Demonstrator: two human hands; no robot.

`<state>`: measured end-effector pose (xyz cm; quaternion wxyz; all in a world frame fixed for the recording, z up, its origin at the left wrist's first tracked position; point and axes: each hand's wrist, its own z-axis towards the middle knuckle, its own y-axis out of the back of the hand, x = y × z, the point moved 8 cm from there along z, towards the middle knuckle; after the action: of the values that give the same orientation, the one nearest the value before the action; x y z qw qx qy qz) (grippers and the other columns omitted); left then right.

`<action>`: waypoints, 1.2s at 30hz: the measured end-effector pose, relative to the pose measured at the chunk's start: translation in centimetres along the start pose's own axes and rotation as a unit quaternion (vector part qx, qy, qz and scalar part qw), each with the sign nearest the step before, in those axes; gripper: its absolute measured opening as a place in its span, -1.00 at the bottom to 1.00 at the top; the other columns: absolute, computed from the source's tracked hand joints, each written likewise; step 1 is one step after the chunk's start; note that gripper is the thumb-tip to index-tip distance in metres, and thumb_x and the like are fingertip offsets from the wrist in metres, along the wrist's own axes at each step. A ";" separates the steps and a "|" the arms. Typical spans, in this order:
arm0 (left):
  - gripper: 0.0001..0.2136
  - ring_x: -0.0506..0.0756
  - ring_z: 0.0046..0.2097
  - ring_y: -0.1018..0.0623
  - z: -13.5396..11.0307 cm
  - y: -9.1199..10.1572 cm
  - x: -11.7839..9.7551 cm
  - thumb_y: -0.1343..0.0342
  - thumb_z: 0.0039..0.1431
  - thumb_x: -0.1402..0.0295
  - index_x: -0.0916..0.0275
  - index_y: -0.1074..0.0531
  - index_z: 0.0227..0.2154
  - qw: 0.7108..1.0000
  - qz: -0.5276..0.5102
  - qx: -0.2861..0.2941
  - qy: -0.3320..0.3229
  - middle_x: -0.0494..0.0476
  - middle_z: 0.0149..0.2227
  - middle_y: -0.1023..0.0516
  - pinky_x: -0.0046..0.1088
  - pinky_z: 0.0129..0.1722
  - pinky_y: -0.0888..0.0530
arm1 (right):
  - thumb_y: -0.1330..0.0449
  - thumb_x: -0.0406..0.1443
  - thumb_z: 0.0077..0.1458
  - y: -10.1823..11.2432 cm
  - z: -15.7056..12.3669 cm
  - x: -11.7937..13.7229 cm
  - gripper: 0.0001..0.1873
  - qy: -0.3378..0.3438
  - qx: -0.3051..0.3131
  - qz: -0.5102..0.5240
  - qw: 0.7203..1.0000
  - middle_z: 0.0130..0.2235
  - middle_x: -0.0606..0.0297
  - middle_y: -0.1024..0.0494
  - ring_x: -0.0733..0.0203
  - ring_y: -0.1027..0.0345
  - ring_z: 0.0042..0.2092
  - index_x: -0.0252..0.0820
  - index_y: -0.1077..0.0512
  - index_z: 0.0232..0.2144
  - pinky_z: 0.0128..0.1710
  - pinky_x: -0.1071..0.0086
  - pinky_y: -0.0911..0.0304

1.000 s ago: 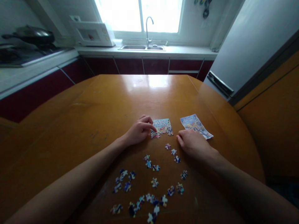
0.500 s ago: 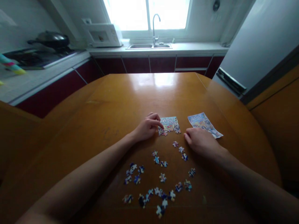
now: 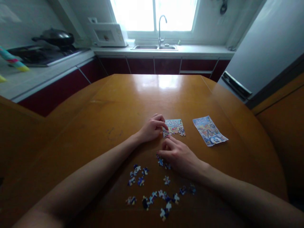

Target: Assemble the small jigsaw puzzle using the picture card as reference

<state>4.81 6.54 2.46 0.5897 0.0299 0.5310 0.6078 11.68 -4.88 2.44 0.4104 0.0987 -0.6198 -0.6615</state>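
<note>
A partly assembled jigsaw puzzle lies on the table, its top rows joined and its lower edge ragged. My left hand rests at its left side, the index finger stretched onto the lower left corner and the other fingers loosely bent. Just below the puzzle, my right hand is closed, fingers curled, with the thumb tip by a small group of loose puzzle pieces. What its fingers hold, if anything, is hidden.
A printed picture sheet lies right of the puzzle. More loose pieces are scattered on the wooden table nearer to me. Beyond are a sink, a stove with a wok and a fridge.
My right hand has moved left from beside the picture sheet to the loose pieces below the puzzle, uncovering the sheet. My left hand stays at the puzzle. The view has shifted slightly.
</note>
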 end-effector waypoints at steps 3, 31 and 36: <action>-0.61 0.08 -0.20 -0.36 0.0 0.0 0.0 0.04 -0.03 0.71 0.18 -0.62 -0.41 1.000 0.001 0.002 0.002 0.07 -0.36 -0.36 -0.33 -0.13 -0.37 | -0.12 -0.32 0.31 -0.7 0.3 -0.1 -0.81 -0.002 0.003 -0.010 1.000 -0.23 0.23 -0.43 0.18 -0.23 -0.17 -0.07 -0.55 -0.27 -0.15 0.30 -0.20; -0.62 0.07 -0.20 -0.38 0.0 0.1 0.2 0.03 -0.03 0.71 0.17 -0.63 -0.41 1.000 0.010 -0.007 -0.002 0.07 -0.35 -0.38 -0.36 -0.14 -0.38 | -0.10 -0.37 0.30 -0.3 0.0 -1.1 -0.80 -0.026 -0.039 -0.021 0.999 -0.26 0.19 -0.47 0.17 -0.27 -0.17 -0.22 -0.47 -0.37 -0.11 0.30 -0.25; -0.62 0.07 -0.21 -0.37 0.0 0.1 0.3 0.03 0.00 0.71 0.16 -0.63 -0.42 1.000 0.009 -0.009 -0.003 0.06 -0.36 -0.37 -0.36 -0.15 -0.38 | -0.12 -0.39 0.29 -0.2 -0.1 -1.4 -0.81 -0.038 -0.046 -0.031 0.998 -0.27 0.19 -0.47 0.18 -0.27 -0.17 -0.22 -0.44 -0.40 -0.12 0.31 -0.26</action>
<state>4.66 6.78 2.34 0.5859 0.0313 0.5232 0.6180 12.54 -4.02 1.70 0.3700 0.0733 -0.6004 -0.7051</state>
